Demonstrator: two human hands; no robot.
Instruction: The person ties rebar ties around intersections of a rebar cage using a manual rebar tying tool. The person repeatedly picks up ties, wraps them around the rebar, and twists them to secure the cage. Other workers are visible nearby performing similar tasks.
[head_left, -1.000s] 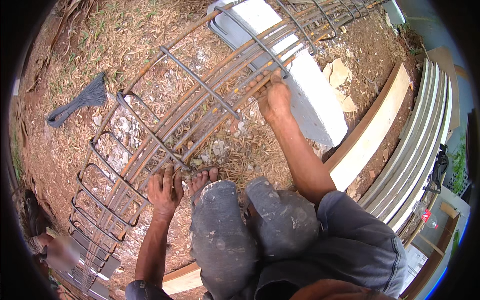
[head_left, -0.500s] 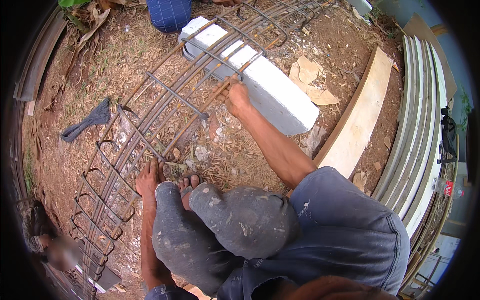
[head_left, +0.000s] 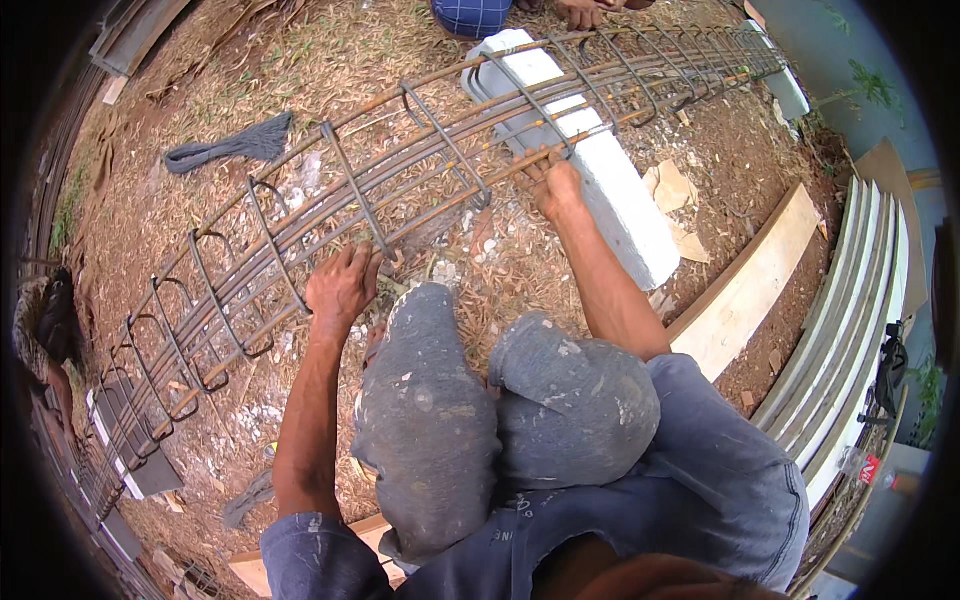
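A long rebar cage [head_left: 351, 180], rusty bars with dark square stirrups, stretches diagonally from lower left to upper right. My right hand [head_left: 553, 186] is closed round its near bar, beside a stirrup and next to a white block [head_left: 625, 205]. The cage crosses over this block. Further left, my left hand [head_left: 343, 288] has its fingers curled on the same near bar, close to a stirrup's lower corner. Its fingertips are partly hidden. Both forearms reach forward around my bent knees.
Another person's hands [head_left: 580, 14] are at the cage's far side. Someone else [head_left: 45, 330] is at the left edge. A dark grey bundle of strands [head_left: 240, 143] lies beyond the cage. To the right are a wooden plank [head_left: 750, 280], stacked boards [head_left: 850, 300] and a plastic bottle [head_left: 862, 465].
My view has turned, so the cage lies flatter across it and more of its far end shows. My knees sit further apart. Both hands keep about the same places on the cage.
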